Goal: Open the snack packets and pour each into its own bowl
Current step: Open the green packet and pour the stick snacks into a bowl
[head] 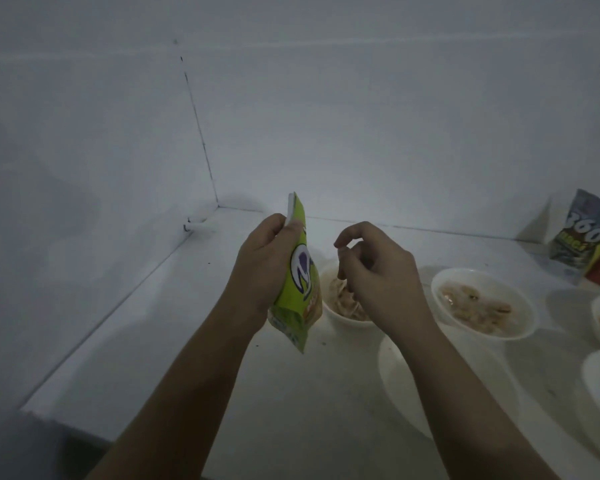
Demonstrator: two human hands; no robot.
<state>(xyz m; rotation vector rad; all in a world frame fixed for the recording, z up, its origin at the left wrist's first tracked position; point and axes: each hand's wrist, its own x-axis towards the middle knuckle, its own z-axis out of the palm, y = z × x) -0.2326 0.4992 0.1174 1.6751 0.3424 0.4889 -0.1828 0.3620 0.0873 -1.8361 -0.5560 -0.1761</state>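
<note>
head | green packet [300,282] upright in left hand [262,268] grip | right hand [374,271] apart

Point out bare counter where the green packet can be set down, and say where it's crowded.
Free: the white counter left of the green packet, between the left hand and the wall corner. Also the near strip between both forearms.

Crowded: right of the right hand, where the bowls cluster, with more packets at the back.
</note>
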